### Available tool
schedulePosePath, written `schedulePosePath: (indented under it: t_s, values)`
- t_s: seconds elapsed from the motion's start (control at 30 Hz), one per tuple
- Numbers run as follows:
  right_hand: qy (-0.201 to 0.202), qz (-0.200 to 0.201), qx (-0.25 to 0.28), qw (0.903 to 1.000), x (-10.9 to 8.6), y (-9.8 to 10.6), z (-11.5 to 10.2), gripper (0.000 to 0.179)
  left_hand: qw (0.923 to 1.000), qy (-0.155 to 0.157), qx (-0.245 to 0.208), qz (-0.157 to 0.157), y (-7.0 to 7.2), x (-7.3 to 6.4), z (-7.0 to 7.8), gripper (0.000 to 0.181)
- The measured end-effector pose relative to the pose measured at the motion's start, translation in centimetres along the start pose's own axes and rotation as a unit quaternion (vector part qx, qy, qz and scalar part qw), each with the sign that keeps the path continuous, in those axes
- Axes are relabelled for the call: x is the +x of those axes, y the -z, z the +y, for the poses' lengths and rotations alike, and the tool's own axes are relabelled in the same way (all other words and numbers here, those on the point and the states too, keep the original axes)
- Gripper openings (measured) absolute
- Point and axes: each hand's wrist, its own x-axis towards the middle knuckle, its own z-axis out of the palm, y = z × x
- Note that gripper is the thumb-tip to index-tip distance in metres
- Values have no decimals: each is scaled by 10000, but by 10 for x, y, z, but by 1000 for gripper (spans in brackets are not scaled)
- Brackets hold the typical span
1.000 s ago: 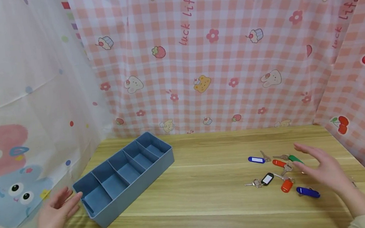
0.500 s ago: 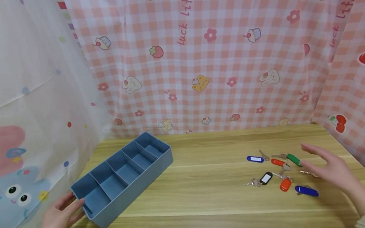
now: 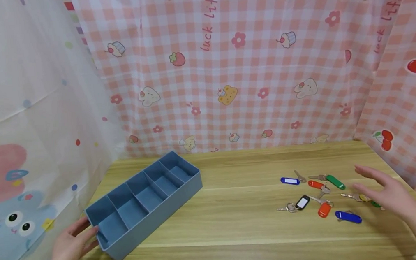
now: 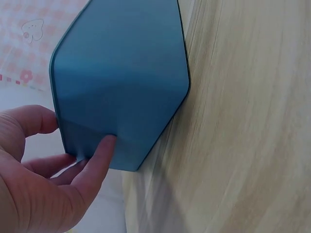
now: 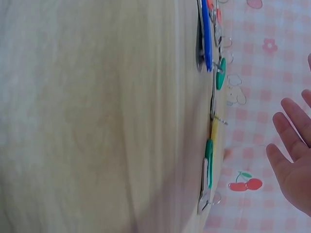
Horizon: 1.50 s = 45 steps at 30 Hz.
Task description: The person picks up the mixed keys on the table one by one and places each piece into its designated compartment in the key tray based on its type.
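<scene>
A blue-grey box with several compartments (image 3: 156, 217) stands slanted on the left of the table. My left hand (image 3: 71, 245) is at its near left end. In the left wrist view, outstretched fingers (image 4: 99, 160) touch the outer end wall (image 4: 116, 97), and the thumb is at the rim. My right hand (image 3: 388, 190) is spread and holds nothing, close to several tagged keys. Among them are a blue tag (image 3: 289, 181), a black tag (image 3: 302, 202), a red tag (image 3: 324, 210) and a green tag (image 3: 335, 182). A yellow tag (image 3: 363, 198) lies partly behind that hand.
The wooden table (image 3: 238, 226) meets a pink checked cloth (image 3: 240, 69) at the back. A white cartoon-print cloth (image 3: 37, 132) hangs on the left, and a cherry-print cloth (image 3: 414, 108) on the right.
My left hand has come to the box, which has shifted slightly right. My right hand has moved right, uncovering the green, yellow and other tags. The head view has turned slightly.
</scene>
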Motion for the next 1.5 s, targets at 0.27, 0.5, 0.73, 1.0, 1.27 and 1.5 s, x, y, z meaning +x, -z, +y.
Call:
schedulePosePath:
  t_s: [0.27,0.5,0.73,1.0,1.27,1.5]
  values:
    - [-14,219,-59,9997,-6,6,12,65,9993,-262,37,-282,-12,1,5,73]
    - [-337,211,-229,9989,-12,11,16,68,9981,-430,85,-423,-28,3,10,70]
    - [-33,389,-192,9991,-19,14,26,63,9949,-690,378,-627,-46,8,15,63]
    - [197,502,-214,9983,-20,17,37,60,9918,-826,546,-814,-66,13,25,59]
    - [232,544,-354,9976,-23,22,44,59,9889,-944,644,-950,-82,19,32,55]
    - [371,581,-154,9975,-28,25,50,57,9838,-989,929,-1171,-98,22,38,53]
